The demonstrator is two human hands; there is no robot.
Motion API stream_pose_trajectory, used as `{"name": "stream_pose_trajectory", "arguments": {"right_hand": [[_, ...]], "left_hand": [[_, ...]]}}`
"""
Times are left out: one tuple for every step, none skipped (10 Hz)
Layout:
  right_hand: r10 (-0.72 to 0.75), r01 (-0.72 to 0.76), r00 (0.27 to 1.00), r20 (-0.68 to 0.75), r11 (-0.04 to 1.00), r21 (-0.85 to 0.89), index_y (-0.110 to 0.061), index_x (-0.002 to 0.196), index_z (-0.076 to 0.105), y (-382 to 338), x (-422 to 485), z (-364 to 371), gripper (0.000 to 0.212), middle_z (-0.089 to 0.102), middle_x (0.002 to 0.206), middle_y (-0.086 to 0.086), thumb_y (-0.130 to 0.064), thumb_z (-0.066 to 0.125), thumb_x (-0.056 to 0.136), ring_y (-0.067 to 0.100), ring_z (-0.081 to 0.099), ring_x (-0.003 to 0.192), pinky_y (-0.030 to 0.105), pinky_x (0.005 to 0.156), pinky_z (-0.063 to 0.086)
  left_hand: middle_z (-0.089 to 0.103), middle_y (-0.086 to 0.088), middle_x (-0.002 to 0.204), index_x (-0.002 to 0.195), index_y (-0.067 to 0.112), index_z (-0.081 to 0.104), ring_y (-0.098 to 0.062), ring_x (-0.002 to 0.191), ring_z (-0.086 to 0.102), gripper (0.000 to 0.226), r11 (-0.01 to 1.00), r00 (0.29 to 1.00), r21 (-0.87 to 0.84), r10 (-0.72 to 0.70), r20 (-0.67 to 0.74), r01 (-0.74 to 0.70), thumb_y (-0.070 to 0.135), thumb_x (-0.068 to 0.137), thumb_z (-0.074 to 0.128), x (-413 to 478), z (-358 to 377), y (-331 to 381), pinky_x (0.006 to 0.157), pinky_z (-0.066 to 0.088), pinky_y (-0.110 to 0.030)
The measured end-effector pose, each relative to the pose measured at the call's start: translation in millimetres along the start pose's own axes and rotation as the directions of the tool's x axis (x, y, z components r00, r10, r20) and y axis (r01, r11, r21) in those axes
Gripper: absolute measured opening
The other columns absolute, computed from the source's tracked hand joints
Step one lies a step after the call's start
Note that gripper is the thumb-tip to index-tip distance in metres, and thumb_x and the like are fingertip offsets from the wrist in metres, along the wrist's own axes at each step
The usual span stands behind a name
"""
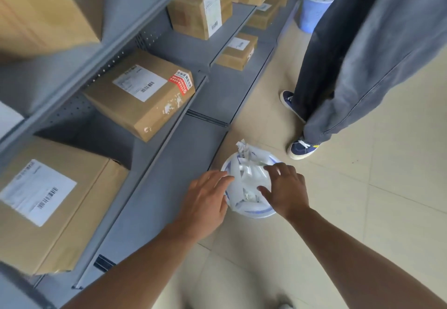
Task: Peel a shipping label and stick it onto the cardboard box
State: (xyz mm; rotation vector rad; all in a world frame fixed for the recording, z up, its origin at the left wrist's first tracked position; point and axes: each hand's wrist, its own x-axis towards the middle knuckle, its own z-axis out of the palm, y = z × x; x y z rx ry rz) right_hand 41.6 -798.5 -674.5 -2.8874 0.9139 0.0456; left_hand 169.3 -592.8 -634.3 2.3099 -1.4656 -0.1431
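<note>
Both my hands hover over a round waste bin (254,213) on the floor, filled with white label backing strips (249,175). My left hand (205,199) is at the bin's left rim, fingers spread, holding nothing. My right hand (285,187) is over the bin's right side, fingers apart and touching the paper. On the grey shelf to the left sits a cardboard box (48,212) with a white shipping label (36,192) on top. A second labelled cardboard box (142,95) lies farther back on the same shelf.
Grey metal shelving (169,154) runs along the left with several more labelled boxes (203,11) farther back. Another person's legs in dark trousers (350,54) and blue shoes (302,147) stand to the right. A blue bin (312,11) stands at the back. Tiled floor (362,212) lies on the right.
</note>
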Motion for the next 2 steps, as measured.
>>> {"name": "stream_pose_trajectory", "arguments": {"right_hand": [[-0.01, 0.011, 0.999, -0.039, 0.999, 0.031, -0.022, 0.126, 0.063, -4.9, -9.7, -48.6, 0.054, 0.064, 0.123, 0.006, -0.051, 0.073, 0.081, 0.032, 0.061, 0.109, 0.044, 0.081, 0.051], [-0.024, 0.031, 0.995, -0.092, 0.997, 0.069, -0.021, 0.125, 0.063, -11.4, -20.5, -92.8, 0.053, 0.064, 0.12, 0.004, -0.05, 0.072, 0.081, 0.032, 0.062, 0.107, 0.043, 0.079, 0.052]], "left_hand": [[0.063, -0.002, 0.134, 0.129, 0.016, 0.06, -0.025, 0.124, 0.058, 0.05, 1.0, 1.0, -0.01, 0.0, -0.027, 0.0, 0.009, 0.081, 0.07, 1.3, -36.2, 22.0, 0.091, 0.055, -0.046], [0.063, -0.002, 0.133, 0.13, 0.016, 0.06, -0.026, 0.123, 0.059, 0.051, 0.999, 0.999, -0.031, -0.02, -0.035, 0.018, 0.009, 0.08, 0.071, 0.7, -74.1, 41.7, 0.091, 0.055, -0.048]]}}
